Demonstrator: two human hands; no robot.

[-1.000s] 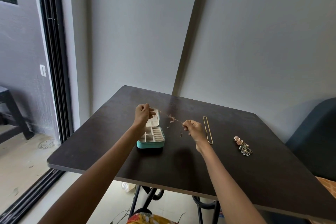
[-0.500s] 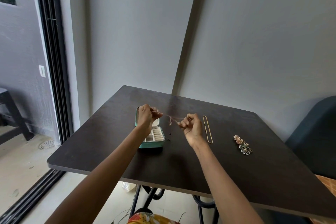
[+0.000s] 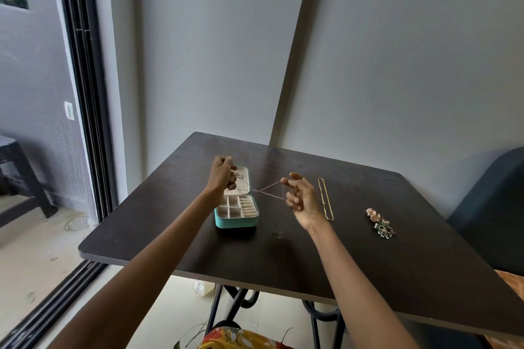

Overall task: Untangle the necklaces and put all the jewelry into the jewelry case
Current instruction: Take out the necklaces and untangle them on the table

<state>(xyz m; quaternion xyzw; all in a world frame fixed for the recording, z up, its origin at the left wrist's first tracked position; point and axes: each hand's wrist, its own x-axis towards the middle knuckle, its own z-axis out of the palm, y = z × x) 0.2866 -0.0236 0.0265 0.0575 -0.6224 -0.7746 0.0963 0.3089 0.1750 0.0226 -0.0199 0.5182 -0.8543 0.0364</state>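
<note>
The dark table bears an open teal jewelry case at center. Above it, the left hand at 9 o'clock and the right hand at 3 o'clock each pinch thin tangled chains stretched between them. A gold necklace lies just right of the right hand; a cluster of earrings and rings farther toward 3 o'clock.

You see a dark table standing against a plain grey wall. On your left is a black sliding door frame, and beyond it a pale floor with a round drain. On your right stands a dark blue chair.
</note>
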